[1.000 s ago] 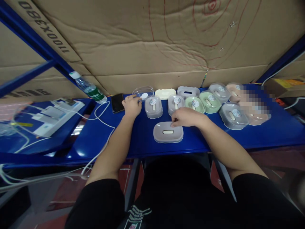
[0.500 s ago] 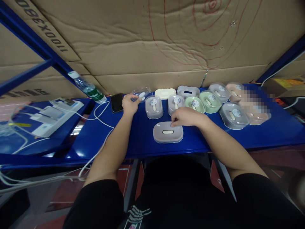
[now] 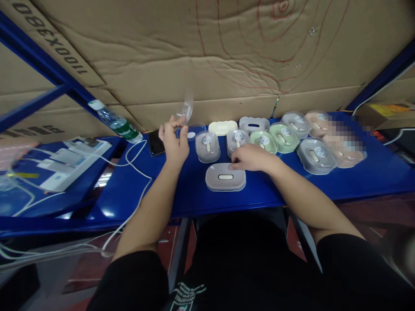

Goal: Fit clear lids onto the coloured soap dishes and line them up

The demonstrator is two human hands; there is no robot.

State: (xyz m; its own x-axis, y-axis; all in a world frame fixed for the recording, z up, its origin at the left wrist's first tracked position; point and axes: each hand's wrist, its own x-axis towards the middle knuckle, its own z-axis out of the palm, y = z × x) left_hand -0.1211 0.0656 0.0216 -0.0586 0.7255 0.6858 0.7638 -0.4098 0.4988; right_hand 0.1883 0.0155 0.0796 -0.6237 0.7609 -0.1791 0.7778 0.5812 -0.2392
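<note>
My left hand [image 3: 175, 140] is raised above the back left of the blue table, its fingers on a clear plastic lid [image 3: 187, 110] that is tilted up and blurred. Another clear lid [image 3: 195, 131] lies on the table behind that hand. My right hand [image 3: 251, 158] has its fingertips at the back right rim of a grey soap box [image 3: 225, 183] with a cream bar in its middle; whether they grip it is not clear. Two lidded grey boxes, one at left [image 3: 207, 149] and one at right [image 3: 236, 138], stand behind.
Cream [image 3: 223, 127] and grey [image 3: 253, 124] trays lie at the back. Green [image 3: 283, 138], grey [image 3: 316, 157] and pinkish boxes [image 3: 319, 123] fill the right. A phone [image 3: 156, 143], a bottle [image 3: 121, 127], white cables and a power strip [image 3: 78, 162] are at left.
My left hand has lifted a clear lid off the table, and another lid shows where it was. The right hand remains at the grey box. The view has shifted slightly.
</note>
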